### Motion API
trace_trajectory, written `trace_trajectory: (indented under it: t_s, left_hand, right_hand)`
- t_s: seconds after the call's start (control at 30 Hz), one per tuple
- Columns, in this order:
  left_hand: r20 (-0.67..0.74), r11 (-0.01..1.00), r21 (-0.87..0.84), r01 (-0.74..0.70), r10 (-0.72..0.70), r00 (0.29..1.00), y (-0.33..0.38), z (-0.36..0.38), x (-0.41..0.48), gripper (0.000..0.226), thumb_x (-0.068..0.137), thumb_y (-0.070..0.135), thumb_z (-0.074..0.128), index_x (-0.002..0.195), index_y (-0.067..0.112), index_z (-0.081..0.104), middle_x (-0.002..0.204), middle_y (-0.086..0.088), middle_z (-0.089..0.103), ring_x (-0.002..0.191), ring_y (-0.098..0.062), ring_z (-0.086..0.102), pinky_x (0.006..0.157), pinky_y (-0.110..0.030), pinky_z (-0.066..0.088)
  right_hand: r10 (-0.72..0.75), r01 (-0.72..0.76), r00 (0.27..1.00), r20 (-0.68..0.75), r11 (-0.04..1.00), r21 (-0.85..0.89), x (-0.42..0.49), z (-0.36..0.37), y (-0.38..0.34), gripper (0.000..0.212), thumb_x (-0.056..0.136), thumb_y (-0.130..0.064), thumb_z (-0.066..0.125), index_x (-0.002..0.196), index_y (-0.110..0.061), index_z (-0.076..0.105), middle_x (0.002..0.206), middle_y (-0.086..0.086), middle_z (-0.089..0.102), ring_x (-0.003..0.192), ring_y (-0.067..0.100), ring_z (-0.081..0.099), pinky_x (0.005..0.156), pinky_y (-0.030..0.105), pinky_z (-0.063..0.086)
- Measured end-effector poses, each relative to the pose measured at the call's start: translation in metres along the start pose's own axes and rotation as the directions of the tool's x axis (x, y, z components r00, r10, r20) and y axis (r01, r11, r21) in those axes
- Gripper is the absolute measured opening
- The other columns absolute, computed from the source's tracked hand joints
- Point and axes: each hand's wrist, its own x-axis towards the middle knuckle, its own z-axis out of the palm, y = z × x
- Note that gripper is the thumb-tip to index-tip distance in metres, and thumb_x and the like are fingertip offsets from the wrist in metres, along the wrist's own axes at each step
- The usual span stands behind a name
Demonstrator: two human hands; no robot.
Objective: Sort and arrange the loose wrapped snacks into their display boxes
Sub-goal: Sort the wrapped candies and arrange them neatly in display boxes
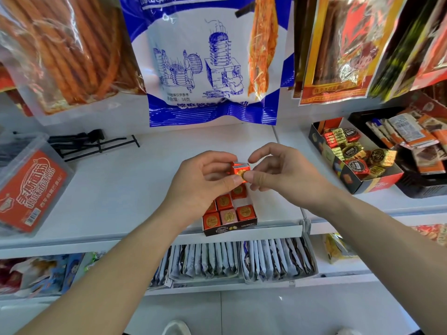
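Note:
A small dark display box (pixel 229 230) sits at the front edge of the white shelf (pixel 135 180), holding several square red and pink wrapped snacks (pixel 228 215). Just above it, my left hand (pixel 203 182) grips one red wrapped snack (pixel 238 169) between thumb and fingers. My right hand (pixel 280 170) pinches the same snack from the right with thumb and forefinger. A larger open display box (pixel 362 183) at the right holds mixed gold, red and dark wrapped sweets (pixel 355 151).
A clear tub with a red label (pixel 29 189) stands at the left. Black plastic hooks (pixel 96 143) lie behind it. Hanging snack bags (pixel 208 64) crowd the space above. A black tray of orange bars (pixel 416 146) sits far right. Packets (pixel 242 259) fill the lower shelf.

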Motion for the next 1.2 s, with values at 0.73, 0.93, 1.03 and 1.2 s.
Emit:
trace_trajectory:
  t_s: [0.73,0.93,1.03,1.2]
  left_hand:
    - [0.086,0.757,0.650,-0.063,0.009,0.996,-0.019,0.010,0.029,0.011,0.091,0.041,0.064,0.097,0.037,0.072,0.098,0.018,0.063,0.092,-0.008,0.059,0.082,-0.033,0.052]
    - [0.101,0.712,0.702,-0.010,-0.086,0.991,-0.014,0.013,0.033,0.025,0.085,0.052,0.067,0.106,0.039,0.068,0.098,0.017,0.066,0.089,-0.007,0.062,0.081,-0.038,0.056]
    - [0.107,0.696,0.718,-0.008,-0.099,0.989,-0.014,0.014,0.033,0.032,0.082,0.054,0.069,0.110,0.039,0.068,0.100,0.016,0.067,0.090,-0.008,0.062,0.081,-0.038,0.056]
    - [0.082,0.714,0.700,0.018,-0.106,0.991,-0.015,0.017,0.032,0.028,0.077,0.049,0.075,0.101,0.039,0.065,0.102,0.016,0.066,0.092,-0.009,0.062,0.082,-0.039,0.056]
  right_hand:
    - [0.161,-0.170,0.980,-0.119,0.983,-0.071,0.006,-0.025,0.014,0.021,0.082,-0.009,0.076,0.101,-0.013,0.066,0.088,0.013,0.070,0.088,0.031,0.071,0.082,0.044,0.060]
    - [0.156,-0.165,0.982,-0.104,0.982,-0.087,0.005,-0.026,0.013,0.021,0.082,-0.011,0.076,0.100,-0.014,0.066,0.086,0.010,0.071,0.085,0.029,0.072,0.083,0.047,0.059]
    - [0.163,-0.169,0.983,-0.087,0.983,-0.076,0.005,-0.024,0.012,0.022,0.083,-0.012,0.075,0.102,-0.017,0.066,0.089,0.009,0.072,0.088,0.026,0.072,0.082,0.042,0.060]
    - [0.165,-0.166,0.986,-0.026,0.980,-0.105,0.004,-0.020,0.006,0.023,0.089,-0.019,0.069,0.111,-0.027,0.071,0.099,0.003,0.073,0.097,0.021,0.067,0.087,0.037,0.055]
